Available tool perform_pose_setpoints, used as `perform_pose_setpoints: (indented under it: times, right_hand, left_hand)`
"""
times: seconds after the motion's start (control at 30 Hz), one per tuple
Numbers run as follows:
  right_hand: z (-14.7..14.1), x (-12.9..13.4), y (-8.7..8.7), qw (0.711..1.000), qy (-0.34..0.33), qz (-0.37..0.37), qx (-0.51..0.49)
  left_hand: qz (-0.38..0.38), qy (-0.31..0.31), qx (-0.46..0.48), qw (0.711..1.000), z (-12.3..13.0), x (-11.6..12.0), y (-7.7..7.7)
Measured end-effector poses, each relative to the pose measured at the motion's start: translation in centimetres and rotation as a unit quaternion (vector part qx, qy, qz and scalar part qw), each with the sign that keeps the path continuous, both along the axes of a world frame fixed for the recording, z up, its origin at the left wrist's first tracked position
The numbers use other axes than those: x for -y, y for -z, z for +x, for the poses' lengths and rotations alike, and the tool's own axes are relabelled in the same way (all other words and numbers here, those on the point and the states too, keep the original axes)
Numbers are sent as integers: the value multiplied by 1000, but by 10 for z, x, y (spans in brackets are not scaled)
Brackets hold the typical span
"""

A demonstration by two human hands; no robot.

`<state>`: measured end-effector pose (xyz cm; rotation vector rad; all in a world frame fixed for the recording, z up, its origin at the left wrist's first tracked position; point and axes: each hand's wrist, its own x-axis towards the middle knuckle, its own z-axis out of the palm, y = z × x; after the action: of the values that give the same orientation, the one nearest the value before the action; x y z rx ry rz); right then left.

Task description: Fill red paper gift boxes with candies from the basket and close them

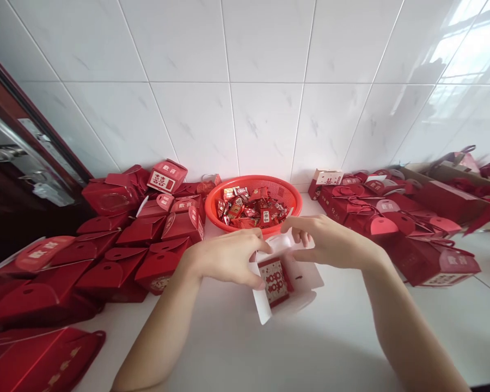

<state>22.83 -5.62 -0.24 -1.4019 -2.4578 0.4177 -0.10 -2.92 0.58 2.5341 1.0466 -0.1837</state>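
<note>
From my seat I have the box (306, 275) between the two hands, standing on the counter (277, 348) with its top open and its white flaps spread. My left hand (228, 258) holds it by the left wall, thumb at the near end and the index finger reaching toward the far flap. My right hand (335, 239) arches over the far right corner, index finger stretched out and the other fingers curled; I can't tell whether it pinches the card or only rests against it. Inside, a red and cream packet (273, 280) lies toward the left wall.

Just beyond the box and both hands I see the red basket (281, 189), holding wrapped sweets (251, 209); its far rim sits close to the tiled wall (265, 114), so room is tight there. On my left, the closed red boxes (142, 231) crowd together from the wall down to the lower corner, the closest just beside my left wrist. On my right, another cluster of boxes (441, 264) comes near my right forearm. The door (8, 207) bounds the far left. My widest bare stretch of counter runs from the box toward me, between the forearms, and another opens outside my right forearm, below that cluster.
</note>
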Motion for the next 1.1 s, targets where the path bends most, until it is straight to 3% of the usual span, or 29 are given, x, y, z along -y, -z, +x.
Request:
perform_pose_setpoints:
  times: [0.13, 0.27, 0.37, 0.5, 0.7, 0.87, 1.1]
  right_hand:
    - [13, 18, 25, 995, 72, 56, -38]
    - [22, 26, 55, 982, 102, 85, -136]
    - [21, 23, 73, 965, 100, 98, -221]
    - [13, 18, 90, 943, 45, 106, -311]
    - [6, 24, 100, 943, -25, 89, -320]
    - [7, 26, 101, 948, -67, 65, -306]
    - [10, 28, 100, 942, -52, -16, -331]
  left_hand:
    - [-17, -9, 20, 1000, -2, 6, -5]
    - [-19, 4, 19, 1000, -2, 2, -4]
    - [-19, 8, 15, 1000, -3, -4, -2]
    - [-24, 19, 34, 999, -3, -8, -2]
    - [-48, 1, 37, 998, -1, -10, 0]
    - [19, -76, 11, 997, 11, -10, 12]
    - [21, -48, 10, 999, 27, -7, 25]
